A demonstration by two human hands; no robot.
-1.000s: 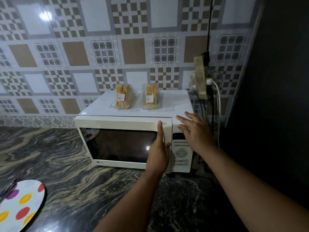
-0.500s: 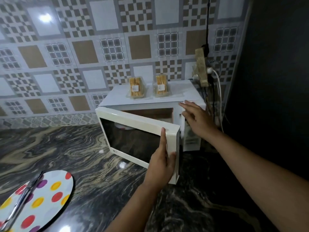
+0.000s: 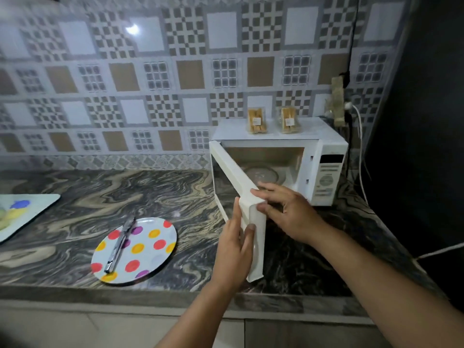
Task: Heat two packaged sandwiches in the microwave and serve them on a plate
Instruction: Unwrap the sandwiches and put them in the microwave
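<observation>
While the left hand (image 3: 234,249) and right hand (image 3: 286,212) both pinch the free edge of the open microwave door (image 3: 253,222), two packaged sandwiches (image 3: 272,121) sit atop the microwave (image 3: 329,141); they look light and soft in slippery, crushable clear packs; best lifted gently by the sides.

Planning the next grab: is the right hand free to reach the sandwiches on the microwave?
Probably not yet: the right hand grips the open door; the sandwiches lie uncovered above.
</observation>
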